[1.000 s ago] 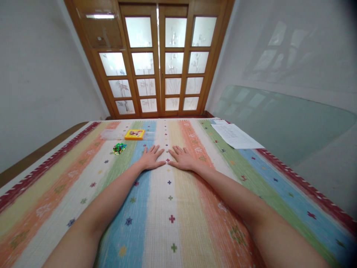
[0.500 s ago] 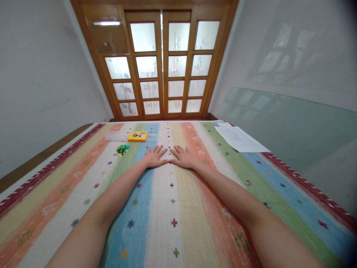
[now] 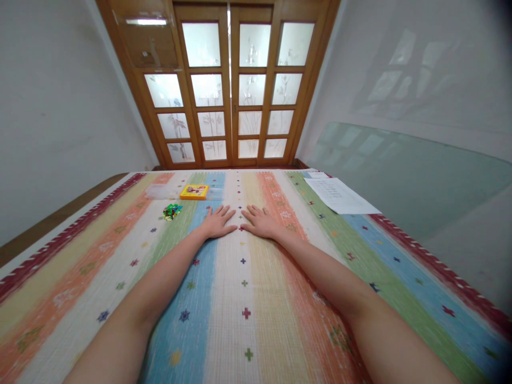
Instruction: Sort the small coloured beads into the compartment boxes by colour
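Resting left hand [image 3: 216, 224] and right hand [image 3: 262, 223] palm-down on cloth [image 3: 232, 298], with spread fingers [image 3: 229, 215], near-touching thumbs [image 3: 231, 230], outstretched arms [image 3: 164, 277]. Near left hand: box [image 3: 194, 192] and pile [image 3: 172, 212], seemingly of small pieces.

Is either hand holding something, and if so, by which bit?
Nothing is held: the bare left hand and the bare right hand rest palm-down, side by side, on the multicoloured striped fabric tablecloth.

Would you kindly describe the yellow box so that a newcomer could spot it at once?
On the striped tablecloth, look beyond the left hand, slightly leftward. There lies the flat box, clear plastic at both ends. Unlike that plastic or the loose, glittery pile nearby, it is bright yellow and rectangular.
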Demonstrator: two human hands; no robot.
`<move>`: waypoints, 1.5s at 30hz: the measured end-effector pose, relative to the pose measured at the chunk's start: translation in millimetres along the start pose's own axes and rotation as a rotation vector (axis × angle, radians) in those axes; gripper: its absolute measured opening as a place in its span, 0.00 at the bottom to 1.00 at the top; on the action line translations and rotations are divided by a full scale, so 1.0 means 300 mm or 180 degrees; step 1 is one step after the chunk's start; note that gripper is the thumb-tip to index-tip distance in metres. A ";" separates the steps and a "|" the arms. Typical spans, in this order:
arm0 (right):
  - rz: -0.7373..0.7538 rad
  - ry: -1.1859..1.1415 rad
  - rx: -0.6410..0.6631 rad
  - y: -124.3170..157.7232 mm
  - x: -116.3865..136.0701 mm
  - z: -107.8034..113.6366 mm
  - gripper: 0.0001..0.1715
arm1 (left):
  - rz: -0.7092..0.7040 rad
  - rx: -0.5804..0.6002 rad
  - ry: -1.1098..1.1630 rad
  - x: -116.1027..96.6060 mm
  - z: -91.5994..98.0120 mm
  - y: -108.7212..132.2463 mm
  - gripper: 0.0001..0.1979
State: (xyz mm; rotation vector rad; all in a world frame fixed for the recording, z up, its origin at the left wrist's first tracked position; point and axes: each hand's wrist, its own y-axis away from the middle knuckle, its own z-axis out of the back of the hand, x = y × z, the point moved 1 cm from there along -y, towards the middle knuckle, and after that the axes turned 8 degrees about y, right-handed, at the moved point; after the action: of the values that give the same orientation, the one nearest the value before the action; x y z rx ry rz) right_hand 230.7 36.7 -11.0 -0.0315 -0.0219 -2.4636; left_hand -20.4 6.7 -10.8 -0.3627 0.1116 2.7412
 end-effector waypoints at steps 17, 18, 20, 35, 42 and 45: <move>-0.0001 -0.0009 0.0022 0.003 0.001 0.005 0.51 | -0.0012 -0.0027 0.0064 0.000 0.002 0.003 0.44; -0.0003 -0.0014 0.0021 0.004 0.002 0.007 0.51 | -0.0006 -0.0027 0.0064 -0.001 0.003 0.004 0.44; -0.0009 -0.0023 0.0020 0.006 0.004 0.011 0.52 | 0.0003 -0.0021 0.0063 -0.004 0.005 0.004 0.43; 0.0001 -0.0001 0.0039 0.009 0.006 0.016 0.52 | 0.0081 0.0033 0.0037 -0.014 0.014 0.008 0.43; 0.0026 -0.0036 0.0089 0.011 0.005 0.016 0.56 | 0.0068 0.0023 0.0032 -0.014 0.010 0.009 0.44; 0.0018 -0.0022 0.0105 0.011 0.006 0.016 0.57 | 0.0082 0.0046 0.0038 -0.014 0.009 0.007 0.45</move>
State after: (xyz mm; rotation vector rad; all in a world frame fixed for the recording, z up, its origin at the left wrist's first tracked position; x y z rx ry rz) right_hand 231.5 33.1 -6.3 -0.0255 -0.0654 -2.4569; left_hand -18.0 3.6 -7.0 -0.3762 0.1400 2.7625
